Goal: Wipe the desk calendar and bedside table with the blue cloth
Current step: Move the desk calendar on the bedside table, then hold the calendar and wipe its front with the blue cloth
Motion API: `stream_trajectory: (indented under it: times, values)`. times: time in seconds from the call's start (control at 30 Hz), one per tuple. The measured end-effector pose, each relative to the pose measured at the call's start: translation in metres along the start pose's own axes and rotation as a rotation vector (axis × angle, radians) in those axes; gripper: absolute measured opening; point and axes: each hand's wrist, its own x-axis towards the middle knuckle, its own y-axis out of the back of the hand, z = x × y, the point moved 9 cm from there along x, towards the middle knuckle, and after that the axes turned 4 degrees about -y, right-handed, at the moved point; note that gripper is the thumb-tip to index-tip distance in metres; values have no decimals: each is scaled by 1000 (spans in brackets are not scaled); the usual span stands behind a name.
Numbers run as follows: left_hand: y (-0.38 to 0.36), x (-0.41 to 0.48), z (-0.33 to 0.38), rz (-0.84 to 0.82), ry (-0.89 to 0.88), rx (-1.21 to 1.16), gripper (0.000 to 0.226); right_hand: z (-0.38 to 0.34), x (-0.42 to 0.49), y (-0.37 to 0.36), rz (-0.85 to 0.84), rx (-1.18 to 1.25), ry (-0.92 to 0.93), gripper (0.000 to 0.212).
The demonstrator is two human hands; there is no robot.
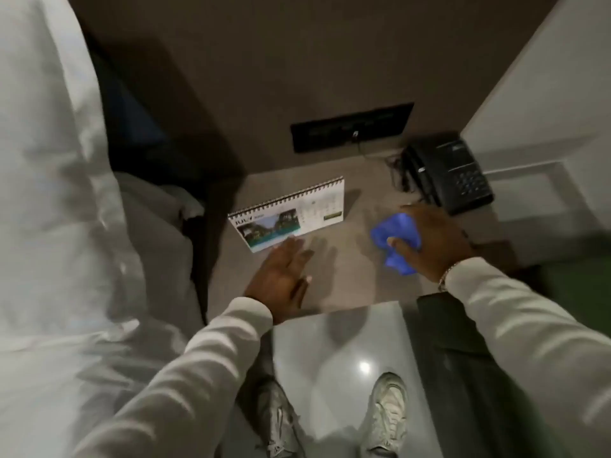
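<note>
The left hand point(284, 279) reaches forward from a pale long sleeve, palm down, its fingers point(297, 251) spread flat and holding nothing; their tips lie at the near edge of the desk calendar point(291, 214), touching or almost touching it. The right hand point(433, 239) stretches out from a matching sleeve, a thin bracelet point(446, 277) at the wrist, palm pressed down on the blue cloth point(395, 236); its fingers are curled over the bunched fabric, the thumb pinning a fold.

The calendar stands just beyond the left fingers: a stiff white card tent with a black spiral binding along its top, a glossy landscape photograph on one half and a faint date grid on the other. The cloth is soft and crumpled, vivid blue, spilling out toward the left fingers and toward the wrist. The worktop point(334, 279) beneath both hands is matt grey-brown and smooth. Beyond the right fingers sits a black plastic telephone point(453, 175) with a keypad and coiled cord. Left of the left hand lies rumpled white bedding point(49, 193).
</note>
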Motion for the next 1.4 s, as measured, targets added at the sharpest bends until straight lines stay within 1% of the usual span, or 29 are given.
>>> stream_trajectory:
  times: [0.03,0.1,0.13,0.23,0.3,0.43,0.5,0.57,0.63,0.7,0.77,0.8,0.83,0.87,0.93,1.0,1.13,1.3,1.37,1.4]
  values:
    - [-25,-2,-7,-39,-17,20,55,8,6,-21,2,-42,7,65]
    - [-63,-5,-19,-88,-52,78,58,22,16,-48,7,-145,-48,73]
    - [-81,-8,-26,-118,-38,108,58,29,18,-63,-4,-188,-97,75]
    - [-116,-10,-52,-107,4,195,60,42,20,-106,-3,-257,-159,78]
    - [-124,-11,-60,-93,12,259,64,48,20,-118,10,-244,-177,78]
    - [-136,-12,-68,-120,38,298,68,59,22,-129,44,-226,-261,66]
    - [-136,-10,-68,-168,37,289,69,63,25,-125,59,-246,-338,69]
    - [-129,-12,-67,-248,14,224,69,64,28,-117,77,-223,-381,73]
    - [-115,-17,-64,-329,-40,183,67,61,28,-110,90,-131,-393,69]
    - [-85,-21,-53,-363,-117,194,66,58,23,-100,126,15,-418,63]
    - [-52,-23,-38,-341,-234,291,64,51,12,-91,186,195,-444,61]
    - [-35,-23,-33,-318,-267,327,57,44,5,-86,228,280,-435,60]
    - [-18,-24,-29,-285,-300,326,51,36,-3,-80,281,353,-409,58]
    - [-1,-23,-24,-258,-347,307,49,26,-12,-74,336,411,-379,57]
    - [33,-20,-17,-186,-433,316,55,5,-27,-65,395,512,-337,55]
    - [61,-10,-19,-149,-479,398,64,-15,-38,-64,411,626,-318,53]
    - [89,37,-42,-159,-461,537,80,-52,-41,-81,465,799,-260,49]
    - [67,84,-66,-236,-548,776,97,-77,-27,-124,599,1055,-250,47]
    - [54,91,-70,-237,-616,844,99,-83,-22,-139,651,1092,-249,47]
    - [50,93,-72,-237,-647,840,101,-86,-19,-144,670,1094,-250,48]
